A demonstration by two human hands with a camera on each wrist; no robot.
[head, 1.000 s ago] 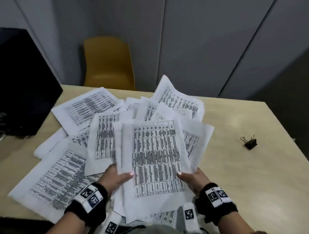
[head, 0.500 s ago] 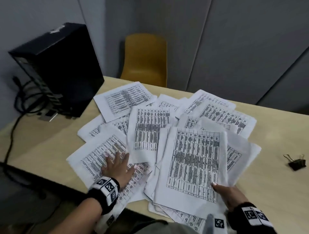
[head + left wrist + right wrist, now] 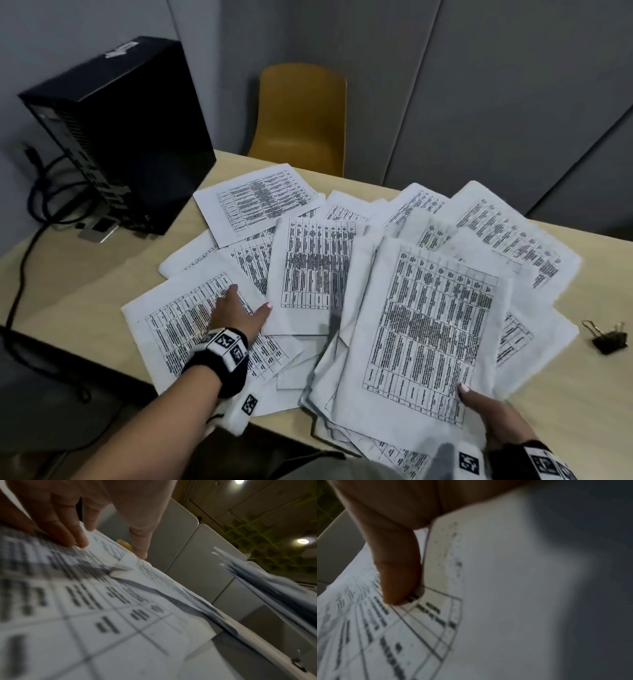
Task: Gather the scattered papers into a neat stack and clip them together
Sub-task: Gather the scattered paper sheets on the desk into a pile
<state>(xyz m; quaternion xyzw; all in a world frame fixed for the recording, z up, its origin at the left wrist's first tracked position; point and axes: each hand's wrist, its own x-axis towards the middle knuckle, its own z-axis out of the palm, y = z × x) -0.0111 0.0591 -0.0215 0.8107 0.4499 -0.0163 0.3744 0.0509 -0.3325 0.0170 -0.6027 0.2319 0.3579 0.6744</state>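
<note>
The printed sheets lie fanned across the middle of the tabletop, overlapping from about nine o'clock round to two o'clock of the person's view. They look thin, light and limp: single pages will likely bend under their own weight and slide easily over one another, so they are best taken by an edge or corner with thumb above and fingers beneath, or swept flat along the surface.

The right hand holds a partly gathered bundle at its near right corner, at about five o'clock; the right wrist view shows the thumb pressed on the top page, while the fingers below are hidden. The bundle's long axis runs roughly from six toward twelve o'clock, tilted slightly right, its print reading toward the person. Its edges are ragged and uneven, so it probably needs squaring before clipping.

The left hand lies spread and flat on a loose sheet at about eight o'clock, fingers straight, thumb reaching toward the neighbouring page. That sheet's long axis slants from seven toward one o'clock.

The far sheet near eleven o'clock lies crosswise. The black binder clip sits apart at three o'clock, untouched. A black computer tower stands at ten o'clock.
</note>
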